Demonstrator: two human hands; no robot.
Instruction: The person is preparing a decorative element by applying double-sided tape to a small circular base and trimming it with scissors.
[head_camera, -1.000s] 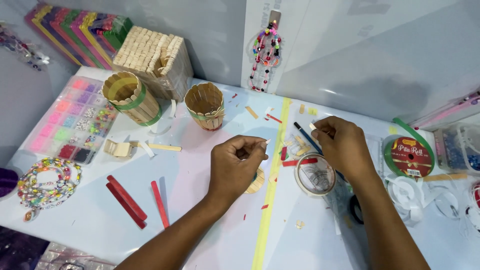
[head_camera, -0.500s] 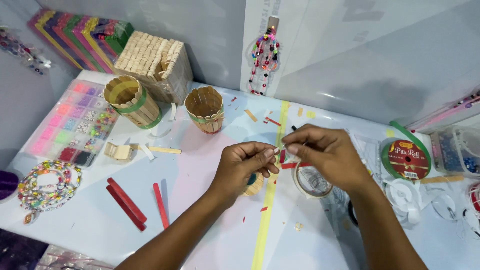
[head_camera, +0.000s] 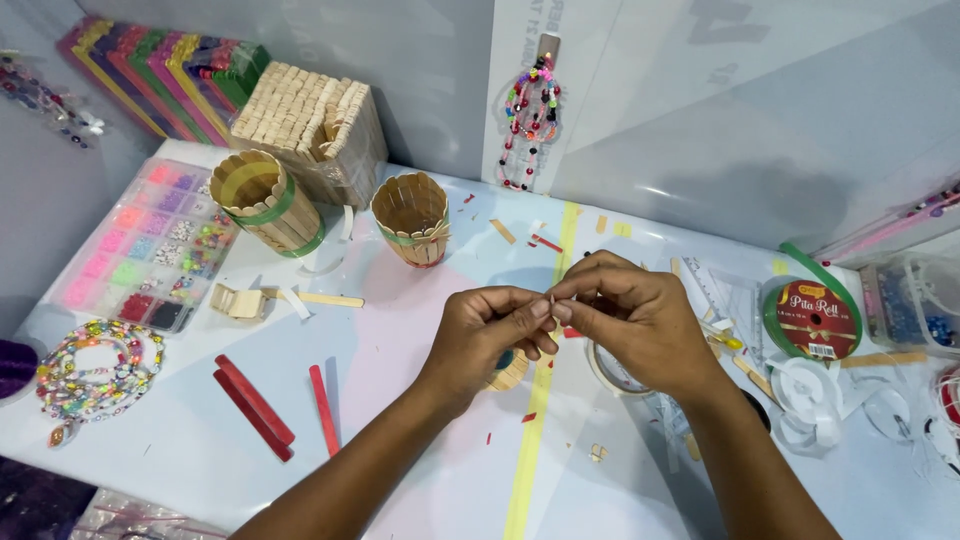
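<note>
Both hands are meeting above the desk (head_camera: 420, 470): left hand (head_camera: 492, 335) and right hand (head_camera: 640, 320) are each pinching a tiny pale piece (head_camera: 553, 298) in a closed fingertip grip. It is hovering over the yellow tape strip (head_camera: 530, 450), near the small stick cup (head_camera: 412, 218).

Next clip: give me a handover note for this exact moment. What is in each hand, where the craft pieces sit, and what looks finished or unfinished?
Left hand and right hand meet fingertip to fingertip above the table, pinching a tiny piece too small to identify.
Below the hands: a small stick piece and a clear tape roll.
Standing assembled: two stick cups with green bands, large and small.
Loose: three red sticks, plain sticks, green ribbon roll, bead tray.
What the hands are assembling is unclear.
</note>
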